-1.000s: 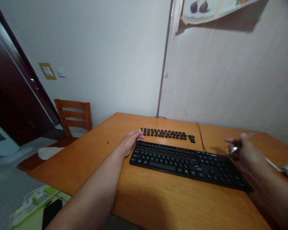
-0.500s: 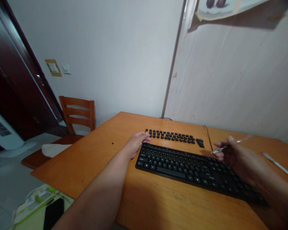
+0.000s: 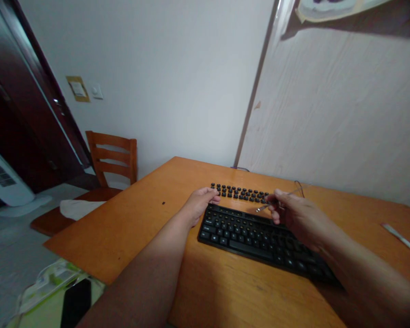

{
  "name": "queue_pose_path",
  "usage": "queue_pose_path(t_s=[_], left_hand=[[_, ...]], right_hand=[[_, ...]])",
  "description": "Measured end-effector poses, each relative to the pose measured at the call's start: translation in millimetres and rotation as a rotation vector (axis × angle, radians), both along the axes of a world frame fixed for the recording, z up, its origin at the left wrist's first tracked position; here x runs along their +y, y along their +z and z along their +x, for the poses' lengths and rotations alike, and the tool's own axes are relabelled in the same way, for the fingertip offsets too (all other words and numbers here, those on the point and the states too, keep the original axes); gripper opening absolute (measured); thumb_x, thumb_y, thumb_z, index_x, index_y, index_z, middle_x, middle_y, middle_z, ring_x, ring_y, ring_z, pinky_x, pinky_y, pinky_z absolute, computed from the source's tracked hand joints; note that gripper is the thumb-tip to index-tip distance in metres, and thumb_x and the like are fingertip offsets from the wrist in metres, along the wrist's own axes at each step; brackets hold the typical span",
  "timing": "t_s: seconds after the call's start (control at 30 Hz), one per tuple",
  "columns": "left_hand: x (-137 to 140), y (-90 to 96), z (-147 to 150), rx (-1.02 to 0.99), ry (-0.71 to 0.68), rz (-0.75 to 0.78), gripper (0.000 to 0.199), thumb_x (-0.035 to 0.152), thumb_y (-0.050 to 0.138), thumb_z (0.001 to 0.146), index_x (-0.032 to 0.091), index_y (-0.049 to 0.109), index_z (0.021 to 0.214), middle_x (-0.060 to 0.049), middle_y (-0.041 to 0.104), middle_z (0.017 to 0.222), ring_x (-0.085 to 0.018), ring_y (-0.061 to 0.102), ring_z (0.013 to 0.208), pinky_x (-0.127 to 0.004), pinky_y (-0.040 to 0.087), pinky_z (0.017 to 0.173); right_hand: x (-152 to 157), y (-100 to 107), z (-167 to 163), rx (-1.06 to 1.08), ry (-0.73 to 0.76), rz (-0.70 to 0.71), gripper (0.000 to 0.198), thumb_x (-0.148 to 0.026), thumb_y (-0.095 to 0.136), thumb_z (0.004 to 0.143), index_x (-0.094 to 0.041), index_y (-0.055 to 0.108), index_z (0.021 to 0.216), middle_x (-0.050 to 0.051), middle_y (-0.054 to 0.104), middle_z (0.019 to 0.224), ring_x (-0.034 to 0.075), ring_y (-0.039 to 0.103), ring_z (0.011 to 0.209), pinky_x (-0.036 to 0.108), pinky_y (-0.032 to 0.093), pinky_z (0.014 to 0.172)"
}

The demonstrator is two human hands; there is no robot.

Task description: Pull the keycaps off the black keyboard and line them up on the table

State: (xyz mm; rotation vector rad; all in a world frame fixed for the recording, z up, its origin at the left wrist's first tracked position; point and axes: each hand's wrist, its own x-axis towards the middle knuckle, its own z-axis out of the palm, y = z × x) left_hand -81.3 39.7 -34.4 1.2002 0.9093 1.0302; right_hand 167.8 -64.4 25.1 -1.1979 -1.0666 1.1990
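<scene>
The right hand (image 3: 292,212) was clamped on a slim tool (image 3: 262,208) above the black keyboard (image 3: 241,230) on the tabletop (image 3: 225,284), near rows of keycaps (image 3: 240,194). Whether the left hand (image 3: 200,202) clasped the keyboard's corner was unclear. A black slab (image 3: 75,303) lay on or in a pale-green container (image 3: 41,314), uncertain which.

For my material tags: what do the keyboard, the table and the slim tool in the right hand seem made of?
Keyboard: likely black plastic, satin, judging by its soft sheen and moulded keys.
Table: wood or wood-look laminate, semi-gloss, from its orange-brown colour and faint grain.
Slim tool in the right hand: probably metal at the tip, which looks silvery; the rest is unclear.
</scene>
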Motion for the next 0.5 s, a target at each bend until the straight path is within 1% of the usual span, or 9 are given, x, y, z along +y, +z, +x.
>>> queue_pose_path(t_s=[0.1,0.2,0.33,0.5], left_hand=[[0,-0.3,0,0.004,0.001,-0.005,0.030,0.044,0.068,0.078,0.016,0.063,0.084,-0.006,0.068,0.083,-0.016,0.061,0.072,-0.029,0.043,0.074],[1,-1.0,1,0.002,0.003,0.000,0.029,0.043,0.068,0.078,0.015,0.063,0.084,-0.006,0.067,0.082,-0.015,0.060,0.072,-0.029,0.043,0.074],[2,-2.2,2,-0.027,0.005,0.004,0.027,0.041,0.069,0.077,0.016,0.063,0.084,-0.006,0.067,0.081,-0.016,0.061,0.073,-0.030,0.044,0.074],[1,-1.6,3,-0.055,-0.019,-0.012,0.025,0.041,0.068,0.077,0.016,0.063,0.080,-0.004,0.066,0.076,-0.015,0.059,0.068,-0.030,0.045,0.070]], right_hand=[[6,0,-27,-0.024,0.086,0.022,0.039,-0.051,0.066,0.082,-0.014,0.067,0.091,0.003,0.063,0.072,0.011,0.054,0.058,0.022,0.044,0.053],[9,1,-51,-0.113,0.174,0.043,0.036,-0.049,0.068,0.082,-0.015,0.064,0.091,0.002,0.064,0.074,0.009,0.054,0.058,0.022,0.043,0.054],[12,1,-76,-0.263,0.242,0.098,0.035,-0.051,0.066,0.082,-0.018,0.060,0.091,-0.002,0.059,0.073,0.010,0.054,0.058,0.024,0.044,0.055],[15,-4,-95,-0.422,0.303,0.189,0.032,-0.050,0.060,0.086,-0.019,0.058,0.094,-0.002,0.056,0.072,0.011,0.053,0.057,0.025,0.045,0.054]])
